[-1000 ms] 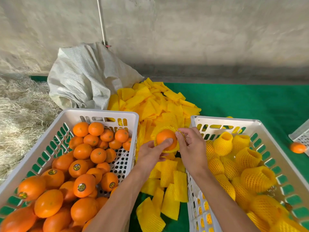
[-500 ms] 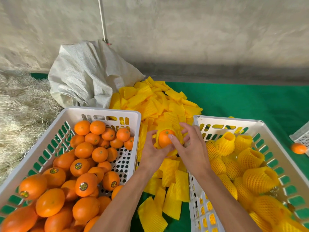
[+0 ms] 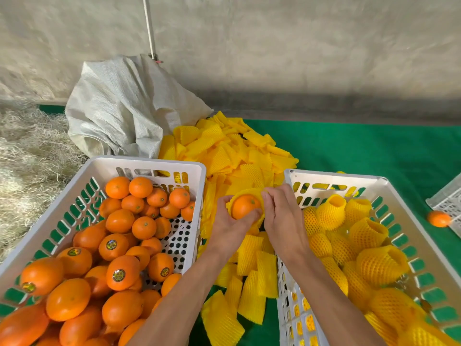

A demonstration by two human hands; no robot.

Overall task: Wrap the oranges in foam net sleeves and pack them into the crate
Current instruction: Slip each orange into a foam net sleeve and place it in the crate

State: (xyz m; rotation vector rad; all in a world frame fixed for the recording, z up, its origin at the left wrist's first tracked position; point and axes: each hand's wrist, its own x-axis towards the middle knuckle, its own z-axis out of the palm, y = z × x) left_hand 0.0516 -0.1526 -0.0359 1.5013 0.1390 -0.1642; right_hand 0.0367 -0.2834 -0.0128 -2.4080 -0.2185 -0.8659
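Sleeving one orange between a crate of bare fruit and a crate of wrapped fruit.

At left, the supply crate [image 3: 147, 163] holds many bare oranges [image 3: 117, 221], so much wrapping looks left to do. In the middle, above the pile of flat foam sleeves [image 3: 234, 156], the left hand [image 3: 230, 228] curls round the orange [image 3: 245, 206], which sits half inside a foam net sleeve [image 3: 260, 222]; the right hand [image 3: 283, 221] pinches the sleeve's rim. At right, the packing crate [image 3: 336, 176] holds a good number of wrapped oranges [image 3: 366, 232]. A stray orange [image 3: 439, 218] lies on the green mat [image 3: 361, 151].
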